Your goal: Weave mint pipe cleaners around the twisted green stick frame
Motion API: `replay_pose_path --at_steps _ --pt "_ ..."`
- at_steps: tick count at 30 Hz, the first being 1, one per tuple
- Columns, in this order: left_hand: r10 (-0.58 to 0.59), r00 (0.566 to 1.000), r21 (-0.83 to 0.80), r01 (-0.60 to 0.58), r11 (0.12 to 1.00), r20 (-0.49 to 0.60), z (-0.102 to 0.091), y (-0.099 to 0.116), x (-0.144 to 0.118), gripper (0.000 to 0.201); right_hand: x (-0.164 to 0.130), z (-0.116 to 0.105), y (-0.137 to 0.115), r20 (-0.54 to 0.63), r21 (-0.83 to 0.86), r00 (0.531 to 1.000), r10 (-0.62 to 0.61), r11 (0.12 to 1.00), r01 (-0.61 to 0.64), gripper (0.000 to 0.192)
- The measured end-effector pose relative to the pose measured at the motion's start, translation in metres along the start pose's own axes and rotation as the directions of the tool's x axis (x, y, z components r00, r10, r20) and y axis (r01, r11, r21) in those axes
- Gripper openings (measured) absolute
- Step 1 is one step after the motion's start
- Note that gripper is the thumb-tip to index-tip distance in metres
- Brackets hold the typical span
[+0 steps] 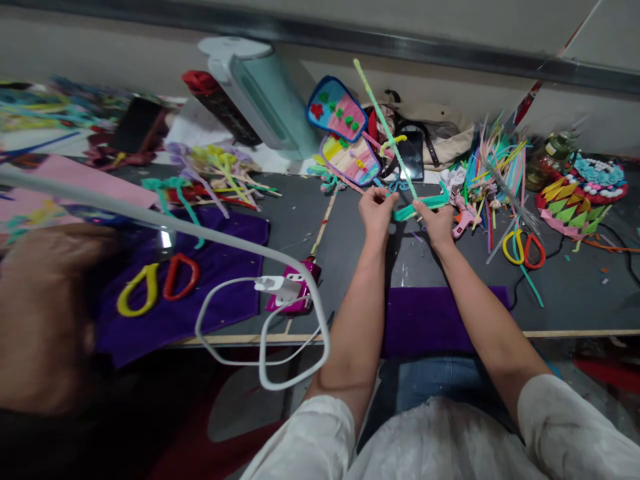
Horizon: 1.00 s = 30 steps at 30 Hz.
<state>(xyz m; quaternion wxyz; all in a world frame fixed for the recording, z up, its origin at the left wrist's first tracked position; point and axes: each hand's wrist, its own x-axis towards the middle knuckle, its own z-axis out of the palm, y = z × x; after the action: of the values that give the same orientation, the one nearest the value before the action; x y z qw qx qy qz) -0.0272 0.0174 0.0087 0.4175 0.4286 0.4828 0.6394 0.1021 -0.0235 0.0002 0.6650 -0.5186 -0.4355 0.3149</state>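
Both of my hands are raised over the middle of the table around a green pipe-cleaner piece (431, 202), a flat bundle of teal-green strands. My right hand (436, 223) pinches this piece near its middle. From the same spot a long light green pipe cleaner (383, 117) rises up and to the left. At the bundle's left end is my left hand (376, 212), its fingers pressed together; what lies between them is too small to make out. Just beyond my hands rest two fan-shaped pipe-cleaner pieces (351, 160), blue-pink and yellow-pink.
Yellow-and-red scissors (523, 248), a pink glue gun (467, 220) and many loose pipe cleaners (495, 167) lie to the right. A magenta power adapter (306, 283) with a white cable sits left. Another person's blurred hand (50, 300) is at far left, near other scissors (137, 290).
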Motion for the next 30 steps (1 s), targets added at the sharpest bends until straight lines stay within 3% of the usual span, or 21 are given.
replay_pose_path --at_steps 3,7,13,19,22,25,28,30 --pt "0.119 0.990 0.194 -0.103 0.976 -0.070 -0.002 0.005 -0.003 0.021 -0.003 0.002 -0.007 0.032 -0.002 0.999 -0.002 1.000 0.002 0.025" --pt "0.234 0.970 0.317 -0.204 0.926 -0.060 -0.003 0.010 -0.010 0.022 -0.004 0.002 -0.011 0.027 -0.051 1.000 -0.003 0.999 0.004 0.022" --pt "0.257 0.966 0.334 -0.242 0.911 -0.001 -0.003 0.012 -0.016 0.024 -0.002 0.001 -0.003 0.002 -0.101 0.998 -0.070 0.992 0.070 0.022" --pt "0.230 0.971 0.331 -0.238 0.913 0.062 -0.004 0.007 -0.013 0.015 0.000 -0.001 0.002 -0.010 -0.117 0.999 -0.051 0.992 0.050 0.025" --pt "0.198 0.980 0.310 -0.196 0.930 0.027 -0.005 0.001 -0.005 0.011 0.000 -0.002 0.003 -0.010 -0.112 0.999 -0.041 0.993 0.040 0.025" --pt "0.100 0.995 0.185 -0.104 0.977 0.028 -0.007 -0.003 0.002 0.009 0.001 -0.003 0.003 -0.012 -0.093 0.999 -0.034 0.995 0.033 0.024" --pt "-0.094 0.992 -0.003 0.095 0.995 0.085 -0.009 -0.004 0.007 0.008 0.003 -0.004 0.004 -0.011 -0.078 1.000 -0.028 0.997 0.027 0.023" --pt "-0.248 0.958 -0.112 0.264 0.958 0.143 -0.012 -0.003 0.009 0.007 0.005 -0.005 0.005 0.009 -0.068 1.000 -0.008 0.998 0.008 0.023"
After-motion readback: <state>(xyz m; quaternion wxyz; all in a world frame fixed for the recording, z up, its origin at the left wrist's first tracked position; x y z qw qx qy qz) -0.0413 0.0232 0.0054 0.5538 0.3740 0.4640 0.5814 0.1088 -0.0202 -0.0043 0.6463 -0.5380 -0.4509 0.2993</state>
